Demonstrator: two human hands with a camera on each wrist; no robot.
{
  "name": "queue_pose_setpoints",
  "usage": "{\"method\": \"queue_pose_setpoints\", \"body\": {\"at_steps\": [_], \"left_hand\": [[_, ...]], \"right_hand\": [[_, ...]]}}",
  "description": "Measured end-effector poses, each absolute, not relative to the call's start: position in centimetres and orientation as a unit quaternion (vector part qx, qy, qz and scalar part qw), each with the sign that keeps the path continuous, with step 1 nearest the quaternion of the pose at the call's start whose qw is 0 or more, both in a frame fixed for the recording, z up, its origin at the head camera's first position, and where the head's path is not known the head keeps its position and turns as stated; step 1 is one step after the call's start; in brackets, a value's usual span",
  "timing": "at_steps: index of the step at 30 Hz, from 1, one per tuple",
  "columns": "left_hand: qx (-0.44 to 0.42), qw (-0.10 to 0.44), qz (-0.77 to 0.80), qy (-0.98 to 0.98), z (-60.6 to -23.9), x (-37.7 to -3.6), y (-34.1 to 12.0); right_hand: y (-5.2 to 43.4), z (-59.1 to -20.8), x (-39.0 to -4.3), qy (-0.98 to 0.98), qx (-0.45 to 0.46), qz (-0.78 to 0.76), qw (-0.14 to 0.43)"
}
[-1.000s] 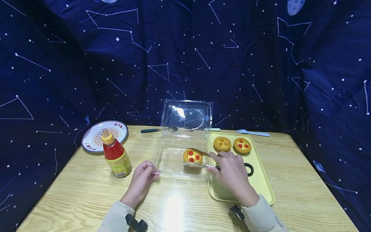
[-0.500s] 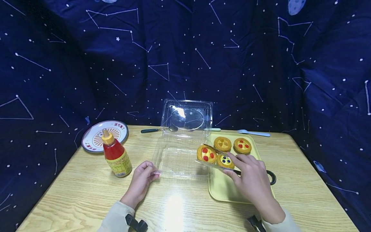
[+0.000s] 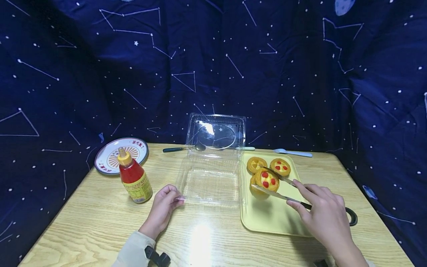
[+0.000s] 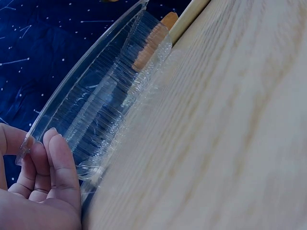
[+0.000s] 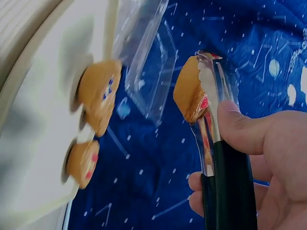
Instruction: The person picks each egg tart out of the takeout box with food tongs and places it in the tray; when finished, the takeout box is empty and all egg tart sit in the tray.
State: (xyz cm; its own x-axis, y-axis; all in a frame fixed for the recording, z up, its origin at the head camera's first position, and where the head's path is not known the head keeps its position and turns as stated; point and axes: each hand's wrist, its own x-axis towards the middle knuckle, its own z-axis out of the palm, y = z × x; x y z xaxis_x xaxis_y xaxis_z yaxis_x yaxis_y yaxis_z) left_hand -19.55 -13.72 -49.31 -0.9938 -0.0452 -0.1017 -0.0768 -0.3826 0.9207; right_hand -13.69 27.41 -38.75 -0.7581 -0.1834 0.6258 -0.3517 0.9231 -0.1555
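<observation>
My left hand (image 3: 162, 208) pinches the front left corner of a clear plastic clamshell box (image 4: 96, 110), whose lid (image 3: 215, 135) stands raised at the back. In my right hand (image 3: 327, 217) are metal food tongs (image 5: 232, 177) with black handles. Between the tongs' tips is an egg tart with red toppings (image 3: 267, 180), held above the yellow tray (image 3: 267, 218). It largely hides a blue-dotted tart (image 5: 98, 88) on the tray in the head view. Behind lie a tart with a wedge pattern (image 3: 256, 164) and another red-topped tart (image 3: 280, 167).
A red sauce bottle with a yellow cap (image 3: 135, 178) stands left of the box, before a patterned plate (image 3: 108, 168). Along the back edge lie a dark-handled spoon (image 3: 175, 150), a pale green handle (image 3: 248, 148) and a light blue fork (image 3: 295, 153).
My right hand has drawn the tongs and the red-topped tart rightward, from over the box to above the tray. The left hand has stayed at the box's corner.
</observation>
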Motion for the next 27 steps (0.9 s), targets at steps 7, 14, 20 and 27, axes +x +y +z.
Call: {"method": "queue_pose_setpoints", "body": {"at_steps": [7, 14, 20, 27], "left_hand": [[-0.053, 0.009, 0.828, 0.558, -49.3, -19.6, -13.8], [-0.053, 0.009, 0.825, 0.563, -49.3, -19.6, -13.7], [-0.054, 0.009, 0.823, 0.565, -49.2, -19.5, -13.7], [-0.051, 0.010, 0.823, 0.565, -49.2, -19.4, -13.7]], "right_hand": [[30.2, -39.7, -14.1, -0.938, 0.108, 0.115, 0.309], [32.2, -40.9, -14.8, -0.952, 0.073, 0.090, 0.282], [33.0, -42.0, -15.5, -0.964, 0.056, 0.073, 0.250], [33.3, -43.0, -15.9, -0.975, 0.046, 0.065, 0.207]]}}
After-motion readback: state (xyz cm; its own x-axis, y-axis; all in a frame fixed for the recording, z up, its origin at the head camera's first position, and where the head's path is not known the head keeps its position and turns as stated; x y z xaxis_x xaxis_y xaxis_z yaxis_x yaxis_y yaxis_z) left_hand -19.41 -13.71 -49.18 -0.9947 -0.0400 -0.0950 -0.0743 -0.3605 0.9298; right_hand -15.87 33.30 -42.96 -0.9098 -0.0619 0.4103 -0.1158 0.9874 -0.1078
